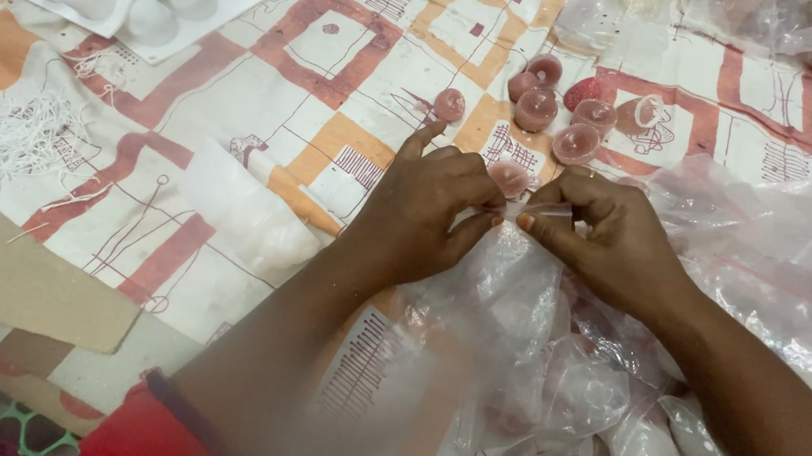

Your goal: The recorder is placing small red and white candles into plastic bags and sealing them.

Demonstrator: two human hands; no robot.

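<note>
Patterned cloth (344, 51); both hands pinch clear bag (522, 270) (contents blurred).

Head view — steeply downward, close.

Pink candles (537, 109) on orange-and-maroon patterned cloth (342, 71)

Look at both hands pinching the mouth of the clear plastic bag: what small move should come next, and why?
Probably pull the clear plastic bag's mouth apart. The left hand and right hand each pinch an edge of it, their fingertips close together, so the opening looks shut. A small round pink candle lies just beyond the fingers, and more pink candles sit further back on the patterned cloth.
</note>
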